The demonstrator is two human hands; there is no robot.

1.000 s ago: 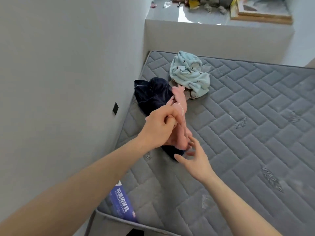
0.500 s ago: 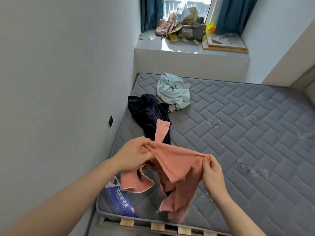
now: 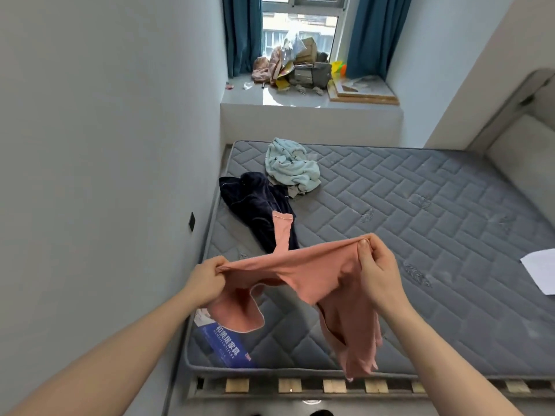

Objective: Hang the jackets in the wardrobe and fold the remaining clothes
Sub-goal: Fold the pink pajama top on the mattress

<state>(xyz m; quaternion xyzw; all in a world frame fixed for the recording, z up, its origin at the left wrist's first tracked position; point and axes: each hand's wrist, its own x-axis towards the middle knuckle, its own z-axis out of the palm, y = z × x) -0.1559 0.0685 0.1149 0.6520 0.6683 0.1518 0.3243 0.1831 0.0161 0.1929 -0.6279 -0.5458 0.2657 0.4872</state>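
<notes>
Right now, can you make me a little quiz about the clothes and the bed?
1. True or false: both hands grip the pink garment.
2. Which lies nearer the window: A, the light blue garment, or B, the dark navy garment?
3. What white thing lies at the mattress's right edge?

Key: 1 true: left hand, right hand. 2 A. 3 A sheet of paper.

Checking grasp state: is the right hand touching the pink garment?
Touching. Head view shows the right hand pinching the pink garment's top edge, thumb over the fabric.
</notes>
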